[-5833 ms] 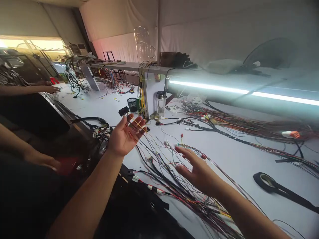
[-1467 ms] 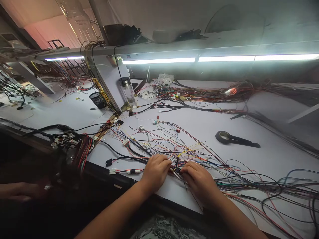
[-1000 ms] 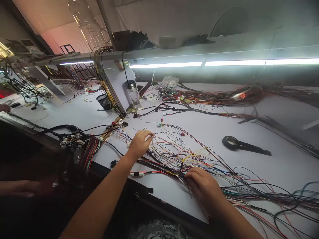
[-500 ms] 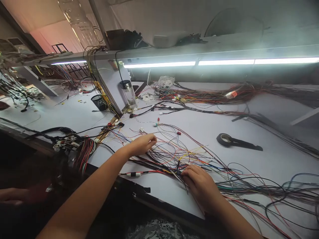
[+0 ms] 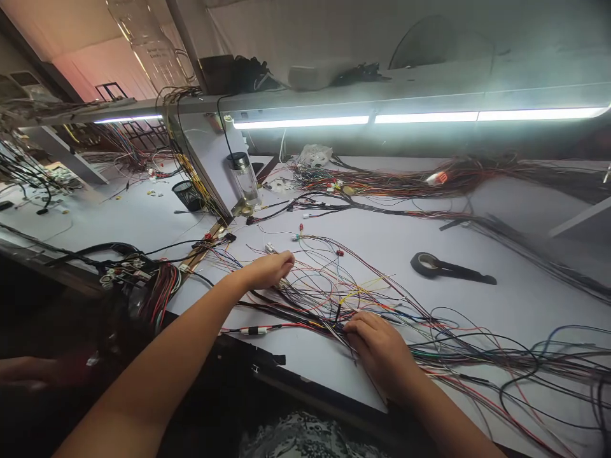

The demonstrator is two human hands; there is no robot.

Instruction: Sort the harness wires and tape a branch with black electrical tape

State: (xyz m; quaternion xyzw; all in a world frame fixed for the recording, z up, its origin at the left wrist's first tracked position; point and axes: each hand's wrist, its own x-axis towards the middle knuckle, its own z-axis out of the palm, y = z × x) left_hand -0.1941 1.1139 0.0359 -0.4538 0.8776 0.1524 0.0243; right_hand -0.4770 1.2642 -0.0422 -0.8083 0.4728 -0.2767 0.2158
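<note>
My left hand is over the left part of a loose spread of thin coloured wires. Its fingers are pressed together, and what they hold is too small to make out. Lower right, my right hand grips the wire bundle with fingers and thumb closed round it near the table's front edge. A short yellow branch of wires rises just above that grip. Red connectors and a white connector lie at the far side of the spread.
Black tape with a long tail lies right of centre. Behind are another harness, a glass bottle and a black mesh cup. Dark cables with metal ends hang at the left edge. A person's hand shows lower left.
My left hand has shifted slightly left, with its fingers still together. My right hand stays on the bundle. The whole view has moved a little.
</note>
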